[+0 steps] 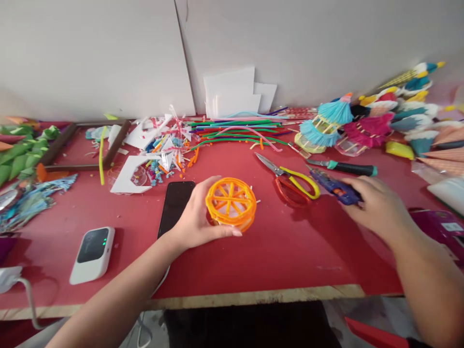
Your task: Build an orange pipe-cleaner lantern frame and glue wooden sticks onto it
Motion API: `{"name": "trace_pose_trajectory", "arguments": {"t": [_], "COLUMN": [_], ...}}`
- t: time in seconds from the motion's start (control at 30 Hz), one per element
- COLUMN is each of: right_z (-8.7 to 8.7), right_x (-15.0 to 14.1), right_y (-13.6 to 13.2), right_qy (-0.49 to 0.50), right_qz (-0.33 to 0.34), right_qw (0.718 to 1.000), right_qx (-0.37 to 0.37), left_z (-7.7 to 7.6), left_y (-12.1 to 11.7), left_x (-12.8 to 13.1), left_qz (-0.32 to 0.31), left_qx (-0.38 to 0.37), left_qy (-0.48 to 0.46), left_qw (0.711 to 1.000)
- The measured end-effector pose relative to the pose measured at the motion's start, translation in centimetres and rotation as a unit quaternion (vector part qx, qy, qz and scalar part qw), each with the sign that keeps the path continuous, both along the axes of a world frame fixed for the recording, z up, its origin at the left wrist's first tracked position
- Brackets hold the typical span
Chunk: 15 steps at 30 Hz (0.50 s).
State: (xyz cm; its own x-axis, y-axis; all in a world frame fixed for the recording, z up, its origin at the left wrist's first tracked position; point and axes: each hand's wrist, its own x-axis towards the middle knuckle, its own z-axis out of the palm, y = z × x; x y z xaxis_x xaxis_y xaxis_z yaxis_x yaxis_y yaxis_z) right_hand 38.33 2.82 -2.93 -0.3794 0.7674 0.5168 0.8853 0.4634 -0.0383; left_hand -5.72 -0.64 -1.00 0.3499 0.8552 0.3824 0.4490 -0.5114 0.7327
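Observation:
My left hand [203, 217] is wrapped round the side of an orange spoked wheel [231, 200], which looks made of pipe cleaners and is held just over the red table. Its lower part looks pale, and my fingers behind it are partly hidden. To the right, my right hand [373, 205] is closed on a blue glue gun [335, 186], whose nozzle points up and left. Scissors [286, 179] with red and yellow handles lie between the two hands. Beyond the glue gun is a craft knife [344, 166] with a black and green handle.
A black phone [176, 203] lies beside my left wrist, partly under it. Nearer left is a white hotspot device [92, 253]. Scraps [163, 150] and coloured pipe cleaners [239, 128] line the back. Paper-umbrella crafts [326, 123] stand at the right rear, a brown frame [83, 145] at left.

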Motion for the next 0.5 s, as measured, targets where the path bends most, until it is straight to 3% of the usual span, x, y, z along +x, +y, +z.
{"name": "trace_pose_trajectory", "arguments": {"t": [0.1,0.2,0.33,0.5], "right_z": [-2.1,-2.7,-1.9,0.9], "right_x": [3.8,5.2,5.1,3.9], "right_y": [-0.1,-0.1,-0.2,-2.4], "right_qy": [0.041,0.068,0.073,0.083], "right_qz": [-0.027,-0.018,-0.018,-0.051], "right_qw": [0.998,0.996,0.996,0.995], "right_qx": [-0.038,-0.059,-0.05,0.02], "left_z": [0.5,0.1,0.1,2.8], "left_y": [-0.4,-0.7,-0.9,-1.7], "left_x": [0.6,1.6,2.0,-1.2], "left_qz": [-0.046,-0.063,-0.091,-0.139], "left_qx": [-0.021,-0.031,-0.068,-0.073], "left_qy": [0.057,0.115,0.169,0.244], "left_qw": [0.997,0.991,0.979,0.957]}}
